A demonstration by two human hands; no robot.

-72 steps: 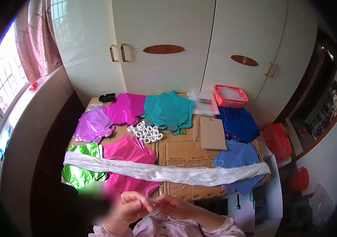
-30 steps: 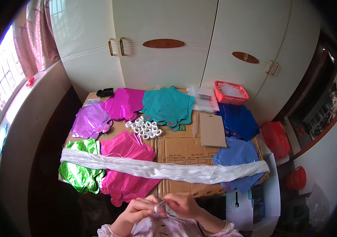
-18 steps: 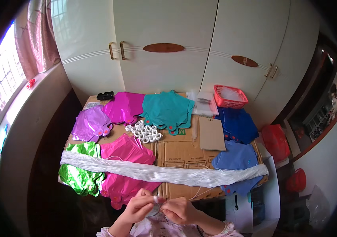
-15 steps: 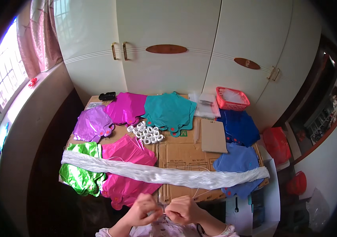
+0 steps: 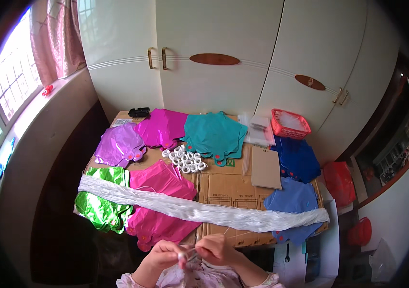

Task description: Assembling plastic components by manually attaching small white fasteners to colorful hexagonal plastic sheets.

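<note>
At the near edge of the table my left hand (image 5: 165,254) is closed, with white string (image 5: 192,253) looped about its fingertips. My right hand (image 5: 215,249) is closed in a pinch on the same string, close beside the left. A thin strand runs from my right hand up toward a long white skein of string (image 5: 204,213), stretched across the table. Under the skein lie shiny green foil balloons (image 5: 100,211), pink foil balloons (image 5: 163,185) and light blue foil balloons (image 5: 290,197), all flat. Small wound coils of white string (image 5: 185,158) sit in a cluster beyond the pink stack.
Further flat foil balloons lie behind: lilac (image 5: 118,142), magenta (image 5: 162,126), teal (image 5: 214,134) and dark blue (image 5: 298,161). A grey-brown cardboard piece (image 5: 266,168), clear plastic bags (image 5: 259,129) and a red basket (image 5: 290,124) stand at the right. Cardboard (image 5: 223,187) covers the table.
The string between my hands now shows as a loop at the left fingertips, and the left hand has turned. The whole view has shifted slightly, moving the table rightward in the picture.
</note>
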